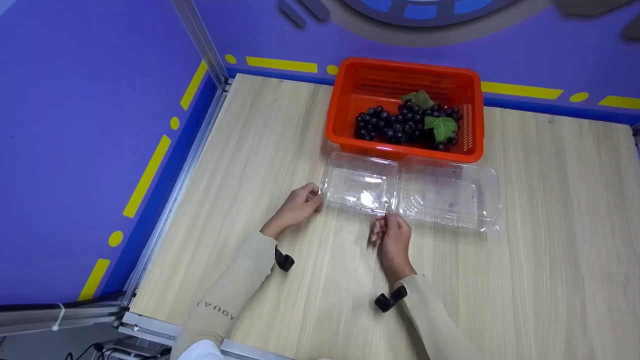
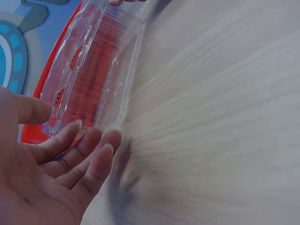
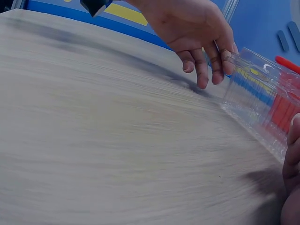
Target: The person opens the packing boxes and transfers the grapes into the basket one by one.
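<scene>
A clear plastic clamshell container [image 1: 360,182] lies opened out on the table, its two halves side by side. My left hand [image 1: 300,204] is at the left end, thumb and index finger pinching the rim while the other fingers curve loosely below. With thumb and forefinger my right hand [image 1: 394,240] grips the near edge by the fold between the halves. In the left wrist view, the left hand [image 2: 61,168] has its thumb on one side of the container wall [image 2: 101,79] and fingers on the other. Only part of the right hand [image 3: 291,173] shows in the right wrist view.
Behind the container stands a red plastic basket [image 1: 405,150] holding bunches of dark grapes [image 1: 395,125] with green leaves [image 1: 442,127]. Blue panels [image 1: 100,125] wall the light wood table [image 1: 560,240] at the left and back.
</scene>
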The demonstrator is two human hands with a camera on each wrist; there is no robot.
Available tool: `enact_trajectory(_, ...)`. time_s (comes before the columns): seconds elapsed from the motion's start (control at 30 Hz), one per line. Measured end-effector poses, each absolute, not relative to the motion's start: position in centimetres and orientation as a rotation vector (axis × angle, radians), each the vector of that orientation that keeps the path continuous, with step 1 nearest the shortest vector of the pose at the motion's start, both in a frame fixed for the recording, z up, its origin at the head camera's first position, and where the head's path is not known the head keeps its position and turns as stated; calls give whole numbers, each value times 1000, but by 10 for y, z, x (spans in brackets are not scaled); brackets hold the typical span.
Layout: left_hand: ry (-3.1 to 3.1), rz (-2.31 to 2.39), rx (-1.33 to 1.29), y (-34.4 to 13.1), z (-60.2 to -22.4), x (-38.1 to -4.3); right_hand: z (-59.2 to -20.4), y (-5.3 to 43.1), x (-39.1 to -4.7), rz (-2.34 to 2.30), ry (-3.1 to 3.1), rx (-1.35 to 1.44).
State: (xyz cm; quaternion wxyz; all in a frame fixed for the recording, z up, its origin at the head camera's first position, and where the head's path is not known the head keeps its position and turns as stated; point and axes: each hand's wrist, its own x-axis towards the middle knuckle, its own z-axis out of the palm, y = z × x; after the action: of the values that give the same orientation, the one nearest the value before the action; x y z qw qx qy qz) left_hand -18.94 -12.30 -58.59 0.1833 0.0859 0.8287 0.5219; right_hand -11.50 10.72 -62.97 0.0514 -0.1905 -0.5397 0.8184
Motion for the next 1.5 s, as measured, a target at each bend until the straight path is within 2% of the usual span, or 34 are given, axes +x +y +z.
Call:
enact_trajectory(0.37,1751,1895,-67,-113,-594,-187,-629,110,-116,2494,-1681,-570)
enact_trajectory(1.2,1710,2047,-148,-105,-602,-182,-623,110,-116,2580,-1636,-595)
enact_trajectory(1.5,1710,1993,-164,-109,-598,-183,-616,108,-102,2614,-1926,-531)
